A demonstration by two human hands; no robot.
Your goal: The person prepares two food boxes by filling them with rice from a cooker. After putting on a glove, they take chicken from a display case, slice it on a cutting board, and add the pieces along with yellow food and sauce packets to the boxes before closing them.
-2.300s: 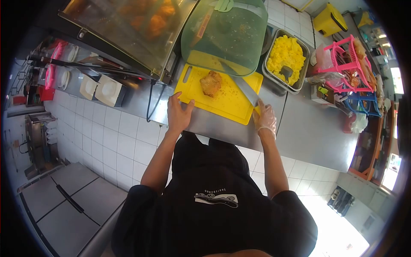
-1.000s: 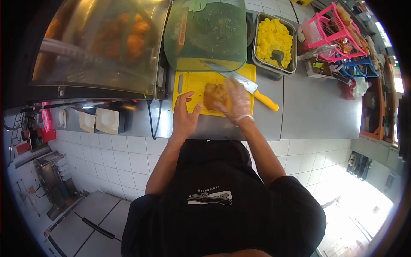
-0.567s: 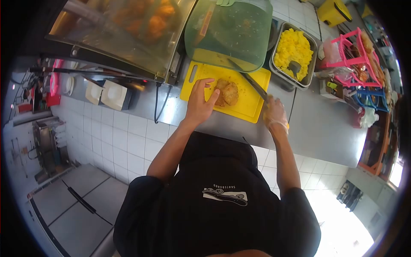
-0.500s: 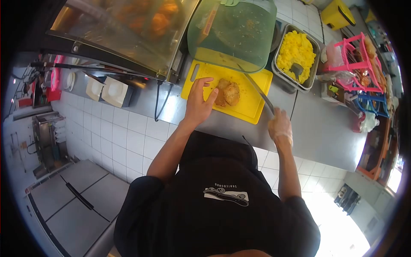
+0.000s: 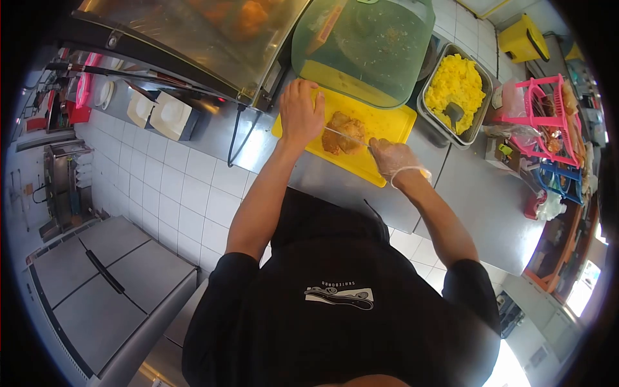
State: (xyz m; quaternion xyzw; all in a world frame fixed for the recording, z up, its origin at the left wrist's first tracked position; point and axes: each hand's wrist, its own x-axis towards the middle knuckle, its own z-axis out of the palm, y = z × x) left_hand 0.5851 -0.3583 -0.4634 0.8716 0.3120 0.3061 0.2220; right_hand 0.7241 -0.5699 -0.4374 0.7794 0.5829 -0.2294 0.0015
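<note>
A browned piece of food, perhaps meat (image 5: 343,134), lies on the yellow cutting board (image 5: 396,129). My right hand (image 5: 393,158), in a clear plastic glove, is closed around the handle of a knife (image 5: 345,135), whose blade lies across the food. My left hand (image 5: 302,111) is over the board's left part, to the left of the food, with the back of the hand up and the thumb apart from the fingers; it holds nothing that shows. Above the board stands a green translucent cover (image 5: 364,51).
A glass-fronted case (image 5: 213,32) stands at the upper left. Right of the board is a metal tray (image 5: 479,122) of yellow food with a dark scoop (image 5: 454,111). Pink (image 5: 538,119) and blue baskets (image 5: 561,184) stand farther right. A black cable (image 5: 235,135) hangs over the counter's edge.
My right hand has moved left and up with the knife, bringing the blade from the board's right side onto the food. My left hand has shifted up, away from the food.
</note>
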